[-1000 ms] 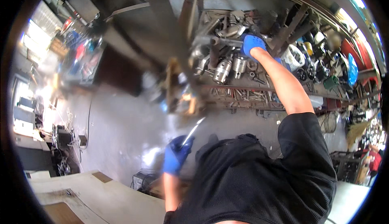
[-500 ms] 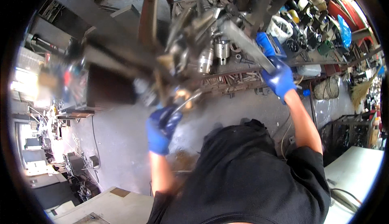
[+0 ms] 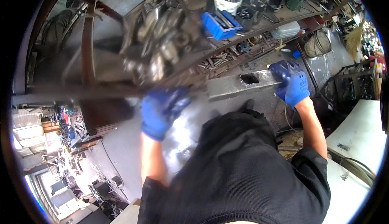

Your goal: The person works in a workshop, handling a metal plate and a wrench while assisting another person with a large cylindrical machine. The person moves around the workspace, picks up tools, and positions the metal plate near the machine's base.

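My right hand [image 3: 292, 83], in a blue coated glove, grips one end of a grey rectangular metal tube [image 3: 227, 87]. A ragged dark hole opens in the tube's face near that hand. The tube's other end points left, toward my left hand [image 3: 164, 109]. Also gloved in blue, my left hand is blurred by motion; its fingers look curled, and what they hold cannot be made out. Beyond it, a smeared pile of metal tool parts [image 3: 156, 41] lies on the workbench [image 3: 259, 28].
A blue bin [image 3: 221, 25] with metal pieces and a white bucket [image 3: 227, 0] stand on the bench. Below its edge runs a shelf of small metal parts [image 3: 219, 59]. A wire coil [image 3: 318, 43] lies to the right. Pale cabinet tops [image 3: 356, 143] flank me at lower right.
My right hand has drawn the metal tube off the bench side toward me and turned it nearly level. The view has swung right. A slim shiny tool seen at my left hand no longer shows clearly.
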Action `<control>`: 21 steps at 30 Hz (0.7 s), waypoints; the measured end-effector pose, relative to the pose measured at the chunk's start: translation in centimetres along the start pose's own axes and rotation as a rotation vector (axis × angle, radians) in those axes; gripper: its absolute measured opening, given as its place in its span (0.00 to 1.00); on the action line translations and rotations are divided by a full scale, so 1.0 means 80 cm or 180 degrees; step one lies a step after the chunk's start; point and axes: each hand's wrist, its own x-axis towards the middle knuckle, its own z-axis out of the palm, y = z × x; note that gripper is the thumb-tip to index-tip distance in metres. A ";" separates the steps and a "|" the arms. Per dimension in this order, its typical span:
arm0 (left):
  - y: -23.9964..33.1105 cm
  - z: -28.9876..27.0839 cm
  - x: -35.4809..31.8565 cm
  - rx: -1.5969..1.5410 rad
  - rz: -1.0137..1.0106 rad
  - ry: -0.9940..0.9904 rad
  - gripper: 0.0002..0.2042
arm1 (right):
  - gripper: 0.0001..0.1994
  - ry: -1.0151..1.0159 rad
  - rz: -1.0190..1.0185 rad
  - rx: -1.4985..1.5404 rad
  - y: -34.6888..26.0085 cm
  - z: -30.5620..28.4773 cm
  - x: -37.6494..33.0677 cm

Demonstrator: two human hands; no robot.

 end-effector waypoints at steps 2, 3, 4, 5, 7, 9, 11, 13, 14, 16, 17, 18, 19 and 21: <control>0.026 0.019 0.036 -0.0241 0.0177 0.0105 0.21 | 0.23 -0.0016 -0.0058 0.0143 0.025 -0.009 -0.005; 0.036 0.027 0.054 -0.0364 0.0263 0.0155 0.23 | 0.23 -0.0026 -0.0088 0.0215 0.039 -0.013 -0.008; 0.042 0.035 0.072 -0.0375 0.0415 0.0106 0.28 | 0.23 0.0026 -0.0083 0.0283 0.052 -0.016 -0.013; 0.053 0.045 0.087 -0.0479 0.0460 0.0176 0.28 | 0.23 0.0078 -0.0078 0.0352 0.065 -0.019 -0.017; 0.072 0.055 0.115 -0.0455 0.0567 0.0211 0.28 | 0.23 0.0157 -0.0034 0.0402 0.091 -0.027 -0.028; 0.083 0.066 0.143 -0.0486 0.0680 0.0008 0.28 | 0.23 0.0213 0.0044 0.0362 0.118 -0.036 -0.042; 0.099 0.077 0.164 -0.0560 0.0838 0.0016 0.27 | 0.24 0.0253 0.0098 0.0337 0.140 -0.042 -0.053; 0.118 0.084 0.179 -0.0598 0.0815 -0.0056 0.21 | 0.25 0.0287 0.0161 0.0312 0.157 -0.046 -0.065; 0.127 0.087 0.186 -0.0537 0.0838 -0.0114 0.19 | 0.25 0.0299 0.0194 0.0301 0.164 -0.049 -0.072; 0.147 0.094 0.194 -0.0403 0.0871 -0.0137 0.15 | 0.25 0.0312 0.0229 0.0232 0.180 -0.049 -0.089; 0.155 0.099 0.192 0.0040 0.0970 -0.0141 0.16 | 0.25 0.0281 0.0264 0.0277 0.186 -0.051 -0.095; 0.166 0.099 0.193 0.0117 0.0905 -0.0187 0.16 | 0.25 0.0246 0.0294 0.0325 0.189 -0.053 -0.100; 0.176 0.101 0.195 0.0177 0.0845 -0.0224 0.16 | 0.26 0.0206 0.0327 0.0354 0.193 -0.054 -0.107; 0.173 0.111 0.194 -0.0106 0.0865 -0.0117 0.15 | 0.26 0.0226 0.0323 0.0430 0.200 -0.048 -0.116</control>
